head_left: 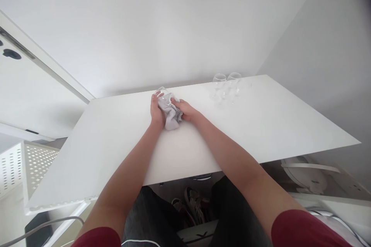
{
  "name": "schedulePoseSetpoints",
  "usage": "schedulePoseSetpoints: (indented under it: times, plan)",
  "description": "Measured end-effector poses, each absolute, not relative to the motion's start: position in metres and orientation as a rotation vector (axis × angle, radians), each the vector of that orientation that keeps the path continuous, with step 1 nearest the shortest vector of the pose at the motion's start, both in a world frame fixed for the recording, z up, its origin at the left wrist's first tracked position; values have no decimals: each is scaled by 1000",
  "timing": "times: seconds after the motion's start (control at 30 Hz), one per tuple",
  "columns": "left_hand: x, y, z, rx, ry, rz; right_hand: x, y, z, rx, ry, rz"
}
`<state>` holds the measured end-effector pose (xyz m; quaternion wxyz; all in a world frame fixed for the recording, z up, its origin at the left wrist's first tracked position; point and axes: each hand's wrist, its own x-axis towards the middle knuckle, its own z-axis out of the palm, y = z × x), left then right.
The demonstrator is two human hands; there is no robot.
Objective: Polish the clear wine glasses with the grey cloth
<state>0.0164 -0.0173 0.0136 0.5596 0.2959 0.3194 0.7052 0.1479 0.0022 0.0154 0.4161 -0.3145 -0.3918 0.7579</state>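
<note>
My left hand (pixel 157 110) is closed round the side of a clear wine glass (pixel 161 91), which tilts above the white table. Bunched against the glass is a light grey cloth (pixel 171 117), gripped by my right hand (pixel 187 110) with the thumb on top. The cloth covers the lower part of the glass, so its stem and foot are hidden. Farther right, a clear stemmed glass (pixel 219 78) stands upright beside another clear glass (pixel 234 78) near the table's back edge.
The white table (pixel 121 139) reaches to a pale wall (pixel 174 27) behind. At the left is a white perforated basket (pixel 39 160), with a grey cable (pixel 52 222) below. Shoes (pixel 195 204) show under the front edge. A shelf unit (pixel 342 204) stands at the lower right.
</note>
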Motion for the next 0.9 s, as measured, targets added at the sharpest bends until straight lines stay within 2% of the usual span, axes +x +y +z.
schedulePoseSetpoints:
  times: [0.17, 0.43, 0.6, 0.9]
  plan:
    - [20, -21, 18, 792, 646, 1659, 150, -1, 21, -754, -1005, 1931]
    - [17, -28, 21, 1042, 747, 1621, 148, -5, 22, -666, -1114, 1886]
    - [16, -25, 22, 1001, 738, 1660, 147, -9, 28, -662, -1204, 1817]
    - [19, -28, 24, 978, 738, 1672, 145, -9, 27, -720, -1097, 1911]
